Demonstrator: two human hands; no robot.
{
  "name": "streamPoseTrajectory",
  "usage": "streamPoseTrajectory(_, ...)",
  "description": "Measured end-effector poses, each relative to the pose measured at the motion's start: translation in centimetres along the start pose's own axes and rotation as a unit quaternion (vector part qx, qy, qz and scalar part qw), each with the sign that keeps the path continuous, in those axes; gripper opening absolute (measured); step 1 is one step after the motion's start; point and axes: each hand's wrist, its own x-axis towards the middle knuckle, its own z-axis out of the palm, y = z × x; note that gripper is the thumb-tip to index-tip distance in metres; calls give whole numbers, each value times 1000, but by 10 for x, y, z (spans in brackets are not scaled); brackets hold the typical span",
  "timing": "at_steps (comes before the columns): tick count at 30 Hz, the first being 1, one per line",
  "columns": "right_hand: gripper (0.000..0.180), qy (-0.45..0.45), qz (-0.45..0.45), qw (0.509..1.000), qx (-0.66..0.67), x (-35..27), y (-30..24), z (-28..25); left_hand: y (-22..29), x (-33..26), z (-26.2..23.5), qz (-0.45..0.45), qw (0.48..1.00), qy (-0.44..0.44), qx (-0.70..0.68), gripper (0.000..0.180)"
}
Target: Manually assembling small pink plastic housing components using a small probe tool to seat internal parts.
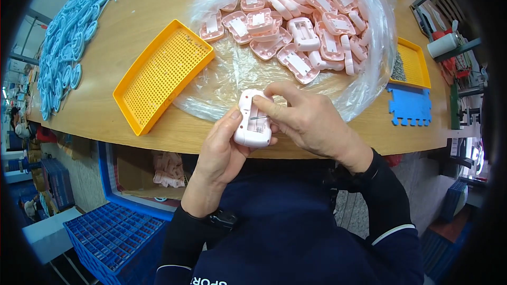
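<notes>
My left hand (219,140) is wrapped round a pale pink plastic casing (253,139), tilted up over the table's near edge with its open battery compartment facing me. Small holes show along the casing's side. Above the compartment, my right hand (311,119) has its thumb and fingers bent close together at the casing's upper right. A thin grey metal piece (259,117) sticks out from under those fingers across the compartment; its other end is hidden. Beyond my hands, many similar pink casings (303,34) lie heaped in a clear plastic bag (216,82).
A yellow perforated tray (163,76) lies left of the bag. Another yellow tray (414,63) holding small grey parts stands at right, beside a blue foam mat (409,106). Light-blue plastic parts (68,42) pile up far left. A blue crate (113,237) stands below the table.
</notes>
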Motion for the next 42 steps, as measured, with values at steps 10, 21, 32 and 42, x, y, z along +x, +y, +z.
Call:
streamPoseTrajectory(10, 24, 73, 87, 990, 86, -9, -7, 1, -7, -5, 15, -12, 999, -29, 32, 44)
streamPoseTrajectory(21, 17, 216, 104, 964, 114, -18, -38, 13, -8, -27, 29, 49, 996, -16, 73, 47)
streamPoseTrajectory(32, 12, 195, 92, 974, 75, -20, -67, -4, -8, -48, 31, 53, 994, -68, 64, 46)
streamPoseTrajectory(42, 33, 176, -5, 983, -47, -23, -65, -4, -1, -44, 30, 72, 992, -45, 93, 47)
